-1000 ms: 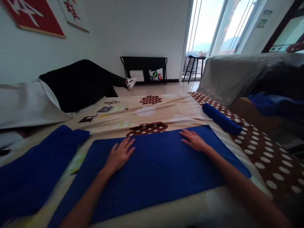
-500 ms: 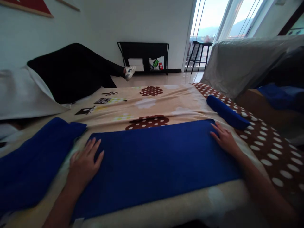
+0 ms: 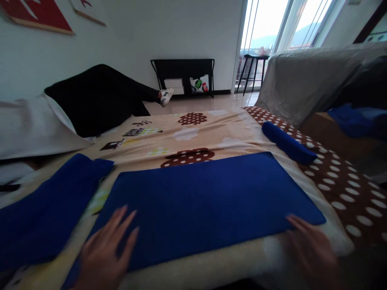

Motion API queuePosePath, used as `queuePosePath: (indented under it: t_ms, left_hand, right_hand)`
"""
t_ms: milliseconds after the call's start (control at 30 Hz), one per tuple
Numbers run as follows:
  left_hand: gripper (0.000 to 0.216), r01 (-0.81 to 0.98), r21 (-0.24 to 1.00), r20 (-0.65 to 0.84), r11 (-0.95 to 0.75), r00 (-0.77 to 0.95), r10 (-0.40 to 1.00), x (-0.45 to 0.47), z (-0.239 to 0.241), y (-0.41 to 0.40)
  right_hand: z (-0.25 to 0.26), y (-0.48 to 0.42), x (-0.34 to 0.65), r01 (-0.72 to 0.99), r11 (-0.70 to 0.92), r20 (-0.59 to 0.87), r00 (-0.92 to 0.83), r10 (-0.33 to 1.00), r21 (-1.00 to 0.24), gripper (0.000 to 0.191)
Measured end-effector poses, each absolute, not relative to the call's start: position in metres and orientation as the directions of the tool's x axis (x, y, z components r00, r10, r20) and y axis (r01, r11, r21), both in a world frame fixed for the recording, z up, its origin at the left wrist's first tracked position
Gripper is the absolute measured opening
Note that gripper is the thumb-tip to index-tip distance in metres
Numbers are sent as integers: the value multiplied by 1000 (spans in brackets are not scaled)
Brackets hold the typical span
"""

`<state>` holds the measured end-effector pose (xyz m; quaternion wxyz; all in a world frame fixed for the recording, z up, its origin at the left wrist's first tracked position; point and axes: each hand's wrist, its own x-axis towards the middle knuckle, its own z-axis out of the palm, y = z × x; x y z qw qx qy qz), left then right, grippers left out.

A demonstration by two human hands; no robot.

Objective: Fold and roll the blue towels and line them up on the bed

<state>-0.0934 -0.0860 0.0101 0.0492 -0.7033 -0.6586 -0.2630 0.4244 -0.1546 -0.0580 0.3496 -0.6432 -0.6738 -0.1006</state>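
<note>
L hand (image 3: 105, 249) lies open, fingers spread, on near-left corner of flat dark-blue rectangular towel (image 3: 199, 201). R hand (image 3: 313, 249) is open too, fingertips at near-right corner; blurred, so contact unclear. Towel is spread across beige patterned blanket (image 3: 193, 131). Just beside it on the left: folded blue cloth (image 3: 45, 205). Rolled blue towel (image 3: 287, 147) lies past far-right corner, on brown white-dotted cloth (image 3: 341, 177). Another person's black-trousered leg (image 3: 99, 96) rests behind.

No legible text; red wall poster (image 3: 39, 16) characters cropped, shelf bag (image 3: 199, 83) print blurred.
</note>
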Motion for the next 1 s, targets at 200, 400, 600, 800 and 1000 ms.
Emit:
queuePosePath:
  t_ms: [200,400,600,800,1000]
  left_hand:
    - [22,870,341,287,-357,265,921,59,46,71]
    - [28,901,288,214,-323,268,939,94,7,155]
    - [31,879,298,170,-373,336,927,86,-9,165]
    - [32,874,337,139,-351,322,936,88,-6,170]
    - [32,812,460,166,-360,319,933,85,8,171]
  right_hand:
    - [-45,-144,276,788,567,639,-312,704,-240,39]
    - [-87,-134,251,841,529,718,-301,627,-110,39]
    - [-85,-130,250,835,534,715,-291,636,-135,38]
    - [-69,-129,246,799,555,706,-254,661,-232,36]
    - [-56,-128,240,793,511,697,-159,699,-332,36]
